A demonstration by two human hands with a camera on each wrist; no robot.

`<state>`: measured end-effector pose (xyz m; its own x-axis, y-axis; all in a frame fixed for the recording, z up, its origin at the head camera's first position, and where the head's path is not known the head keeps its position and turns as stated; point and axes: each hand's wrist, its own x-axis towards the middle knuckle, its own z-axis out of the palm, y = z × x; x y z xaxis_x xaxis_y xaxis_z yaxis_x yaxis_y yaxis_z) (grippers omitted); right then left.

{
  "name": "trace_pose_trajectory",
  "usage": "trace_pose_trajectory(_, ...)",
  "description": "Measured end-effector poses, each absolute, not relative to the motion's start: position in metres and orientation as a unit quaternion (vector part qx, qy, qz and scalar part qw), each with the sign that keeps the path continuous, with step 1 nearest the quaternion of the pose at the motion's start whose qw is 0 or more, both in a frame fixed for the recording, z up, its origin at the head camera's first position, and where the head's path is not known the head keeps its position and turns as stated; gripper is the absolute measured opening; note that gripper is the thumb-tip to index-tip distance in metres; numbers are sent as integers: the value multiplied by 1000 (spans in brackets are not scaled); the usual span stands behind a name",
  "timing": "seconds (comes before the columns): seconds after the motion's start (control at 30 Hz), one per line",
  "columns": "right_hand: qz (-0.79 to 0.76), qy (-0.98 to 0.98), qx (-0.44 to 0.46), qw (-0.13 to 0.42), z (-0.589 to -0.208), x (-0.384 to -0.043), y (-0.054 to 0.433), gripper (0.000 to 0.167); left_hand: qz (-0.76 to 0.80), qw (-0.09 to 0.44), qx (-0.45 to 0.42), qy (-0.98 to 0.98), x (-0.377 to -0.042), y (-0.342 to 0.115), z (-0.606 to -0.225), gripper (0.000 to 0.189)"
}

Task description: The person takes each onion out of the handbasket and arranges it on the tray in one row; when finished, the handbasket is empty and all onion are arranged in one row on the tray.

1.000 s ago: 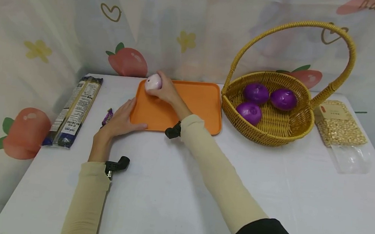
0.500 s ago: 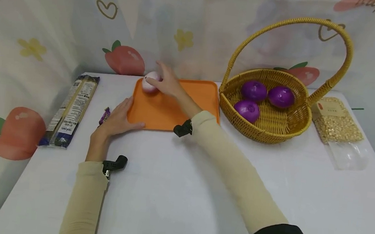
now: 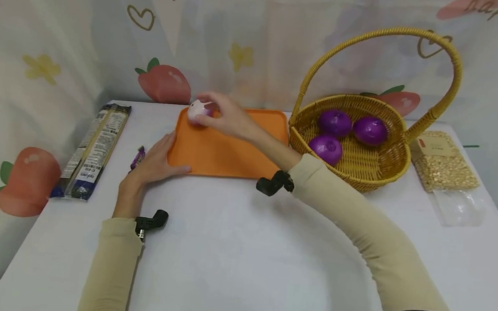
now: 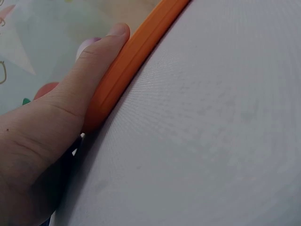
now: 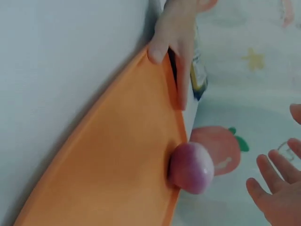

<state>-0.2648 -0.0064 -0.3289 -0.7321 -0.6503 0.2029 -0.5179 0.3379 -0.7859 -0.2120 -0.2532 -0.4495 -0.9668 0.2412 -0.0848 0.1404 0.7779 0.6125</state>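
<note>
A purple-and-white onion sits at the far left corner of an orange tray. My right hand is just to its right, fingers spread and loosely bent; in the right wrist view a gap shows between this hand and the onion. At the tray's near left corner rests my left hand. Its thumb lies along the front rim and its straight fingers run along the left side. The left wrist view shows the left hand against the tray edge.
Right of the tray stands a tall-handled wicker basket holding three shiny purple round things. A bag of yellow grains lies beyond it. On the left are a long printed packet and a small purple wrapped candy.
My right hand has let go of the onion, which stays in the tray's far left corner and looks turned. The right wrist and forearm have swung right. My left hand keeps its place.
</note>
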Motion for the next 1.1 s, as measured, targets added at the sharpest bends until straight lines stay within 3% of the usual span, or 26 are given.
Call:
trace_pose_trajectory(0.37, -436, 797, -398, 128, -311, -229, 56, 42, 309, 82, 98, 942, -214, -250, -452, 112)
trace_pose_trajectory(0.67, -437, 781, -397, 202, -305, -230, 108, 29, 307, 80, 96, 944, -217, -254, -454, 114)
trace_pose_trajectory(0.93, -417, 815, -350, 198, -304, -232, 153, 28, 304, 80, 102, 944, -217, -252, -456, 113)
trace_pose_trajectory(1.1, -395, 815, -352, 236, -298, -239, 180, 28, 300, 84, 101, 945, -216, -251, -454, 113)
